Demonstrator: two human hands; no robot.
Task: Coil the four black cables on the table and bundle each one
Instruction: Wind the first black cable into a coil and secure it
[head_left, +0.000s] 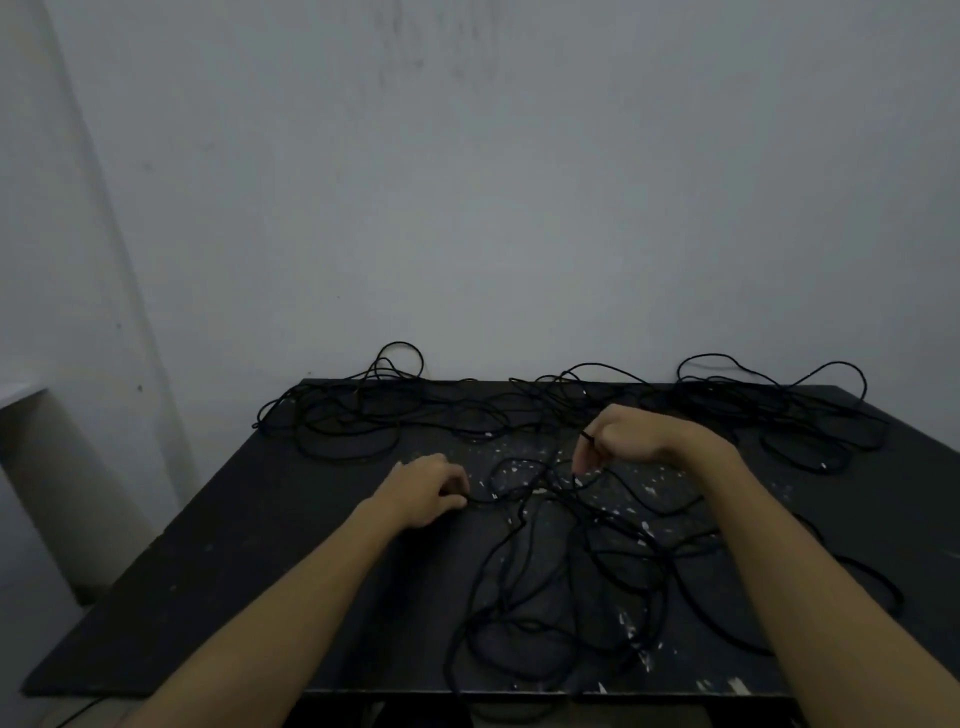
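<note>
Black cable (566, 561) sprawls loose at the near table (218, 571) edge — left hand (426, 488) pinches one strand low, right hand (618, 436) pinches another raised. Three more heaps (519, 405) lie far. Likely risk: pulling crossed loops tightens a knot — or drags slack off.

We grip a strand of the near cable (566, 566) with the left hand (426, 488) low on the table (249, 545); the right hand (631, 436) pinches another strand, raised. Three loose cable heaps (358, 410) line the far edge.
</note>
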